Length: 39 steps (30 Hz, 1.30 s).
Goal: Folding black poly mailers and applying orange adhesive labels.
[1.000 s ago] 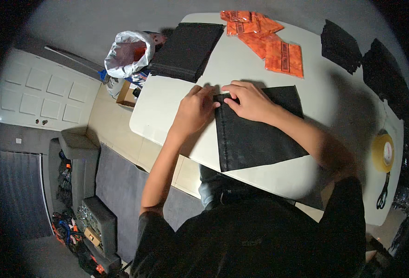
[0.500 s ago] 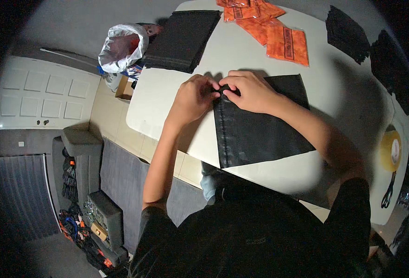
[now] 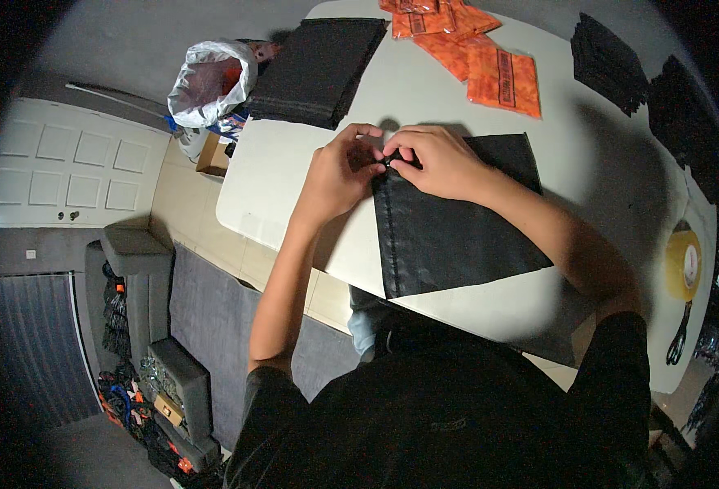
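A flat black bag (image 3: 465, 220) with a seam along its left side lies at the table's near edge. At its far left corner my right hand (image 3: 437, 161) pinches the material between thumb and fingertips. My left hand (image 3: 341, 173) meets it there, its thumb and a curled finger closed on the same corner while the index finger is lifted. A small shiny spot shows between the fingertips; what it is, I cannot make out.
On the white table (image 3: 286, 187) lie a stack of black bags (image 3: 318, 69), orange packets (image 3: 502, 77), a dark folded pile (image 3: 609, 63), a tape roll (image 3: 683, 265) and black-handled scissors (image 3: 679, 338). A bin with a white liner (image 3: 211, 85) stands beyond the left edge.
My left index finger has lifted away from the bag's corner. The right hand keeps its pinch, and the bag lies almost as before. The whole view has shifted slightly.
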{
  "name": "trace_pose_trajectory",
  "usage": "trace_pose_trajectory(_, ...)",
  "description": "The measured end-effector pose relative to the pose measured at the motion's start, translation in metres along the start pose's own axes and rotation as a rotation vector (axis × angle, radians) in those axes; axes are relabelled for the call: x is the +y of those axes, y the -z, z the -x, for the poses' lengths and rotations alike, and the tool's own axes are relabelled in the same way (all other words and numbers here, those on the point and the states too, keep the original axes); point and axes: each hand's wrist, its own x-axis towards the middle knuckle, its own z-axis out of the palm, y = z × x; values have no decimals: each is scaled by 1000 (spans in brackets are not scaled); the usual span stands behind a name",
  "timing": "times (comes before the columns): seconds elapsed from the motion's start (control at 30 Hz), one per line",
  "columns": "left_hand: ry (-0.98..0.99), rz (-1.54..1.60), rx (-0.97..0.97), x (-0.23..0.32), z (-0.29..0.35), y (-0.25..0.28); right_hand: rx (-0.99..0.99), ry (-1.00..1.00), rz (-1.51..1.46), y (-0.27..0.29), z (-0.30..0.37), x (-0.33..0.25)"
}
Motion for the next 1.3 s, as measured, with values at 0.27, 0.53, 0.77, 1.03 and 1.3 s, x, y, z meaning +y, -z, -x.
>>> trace_pose_trajectory(0.27, 2, 7, 1, -4, 1, 1, 43, 47, -62, -1, 0, 2)
trace_pose_trajectory(0.53, 12, 159, -8, 0, 5, 4, 35, 72, -75, 1, 1, 4)
trace_pose_trajectory(0.77, 90, 277, 8, -1, -1, 3, -10, -52, -123, 8, 1, -4)
trace_pose_trajectory(1.03, 95, 307, 10, -10, -6, 4, -39, -73, -159, 9, -1, -6)
trace_pose_trajectory(1.3, 211, 366, -41, -16, -17, 15, 47, -37, -205, 5, 0, -2)
